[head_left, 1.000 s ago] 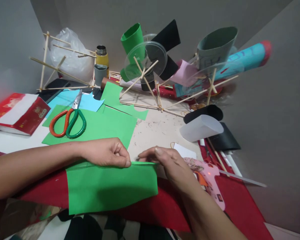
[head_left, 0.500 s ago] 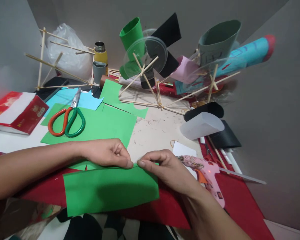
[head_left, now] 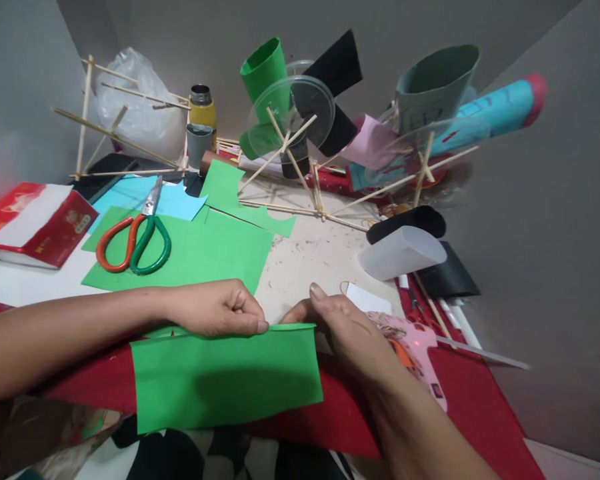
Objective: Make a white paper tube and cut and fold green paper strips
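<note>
A green sheet of paper (head_left: 230, 380) hangs over the table's front edge, with a narrow fold along its top. My left hand (head_left: 225, 310) pinches that fold near the middle, thumb on the near side. Just right of it, my right hand (head_left: 340, 327) has its thumb raised off the paper; its fingers are behind the folded edge, partly hidden. Close to my right wrist lies a pink glue gun (head_left: 420, 347), its small orange light lit. Larger green paper (head_left: 200, 250) lies flat beyond my left hand, under scissors (head_left: 147, 233) with one orange and one green handle.
A stick frame with clear discs (head_left: 320, 100) and paper scoops stands at the back. Another stick frame (head_left: 87, 113) stands back left by a plastic bag (head_left: 140, 100) and a yellow bottle (head_left: 200, 107). A red tissue pack (head_left: 40, 223) is left; a white paper tube (head_left: 403, 253) is right.
My right thumb has lifted off the folded edge and the right hand has opened. My left hand keeps its pinch. The green sheet has shifted slightly to the right.
</note>
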A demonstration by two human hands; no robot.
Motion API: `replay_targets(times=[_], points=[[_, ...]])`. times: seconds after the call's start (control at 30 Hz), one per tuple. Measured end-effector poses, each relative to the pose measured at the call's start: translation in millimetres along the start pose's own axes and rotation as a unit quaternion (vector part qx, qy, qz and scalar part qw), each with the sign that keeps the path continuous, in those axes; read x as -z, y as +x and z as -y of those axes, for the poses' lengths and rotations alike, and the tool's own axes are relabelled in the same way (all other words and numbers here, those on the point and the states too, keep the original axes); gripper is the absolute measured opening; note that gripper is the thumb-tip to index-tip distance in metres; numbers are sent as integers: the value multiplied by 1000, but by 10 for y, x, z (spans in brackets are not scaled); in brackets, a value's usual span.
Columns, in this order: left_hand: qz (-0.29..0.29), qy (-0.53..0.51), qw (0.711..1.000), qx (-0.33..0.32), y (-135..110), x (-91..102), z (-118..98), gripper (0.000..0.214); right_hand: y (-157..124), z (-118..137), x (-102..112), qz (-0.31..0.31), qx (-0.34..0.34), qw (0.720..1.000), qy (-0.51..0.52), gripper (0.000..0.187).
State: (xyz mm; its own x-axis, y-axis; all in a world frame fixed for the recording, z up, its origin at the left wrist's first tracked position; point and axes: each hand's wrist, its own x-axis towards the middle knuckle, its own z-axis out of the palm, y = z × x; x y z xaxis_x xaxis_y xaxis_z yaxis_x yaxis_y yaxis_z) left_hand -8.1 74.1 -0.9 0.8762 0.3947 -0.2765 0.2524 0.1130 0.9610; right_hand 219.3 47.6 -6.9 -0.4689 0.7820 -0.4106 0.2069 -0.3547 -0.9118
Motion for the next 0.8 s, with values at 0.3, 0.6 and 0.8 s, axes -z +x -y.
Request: replay_targets(times=[0.3, 0.6, 0.8], points=[[-9, 57, 998, -2, -38, -76, -19, 38, 39, -55, 28, 108, 56, 990, -65, 53], [-20, 4, 1000, 6, -37, -27, -3, 38, 18, -4, -5, 30, 67, 991, -115, 44], [-70, -121, 990, 30, -50, 173, -31, 28, 9, 4, 72, -89, 89, 985, -120, 43]])
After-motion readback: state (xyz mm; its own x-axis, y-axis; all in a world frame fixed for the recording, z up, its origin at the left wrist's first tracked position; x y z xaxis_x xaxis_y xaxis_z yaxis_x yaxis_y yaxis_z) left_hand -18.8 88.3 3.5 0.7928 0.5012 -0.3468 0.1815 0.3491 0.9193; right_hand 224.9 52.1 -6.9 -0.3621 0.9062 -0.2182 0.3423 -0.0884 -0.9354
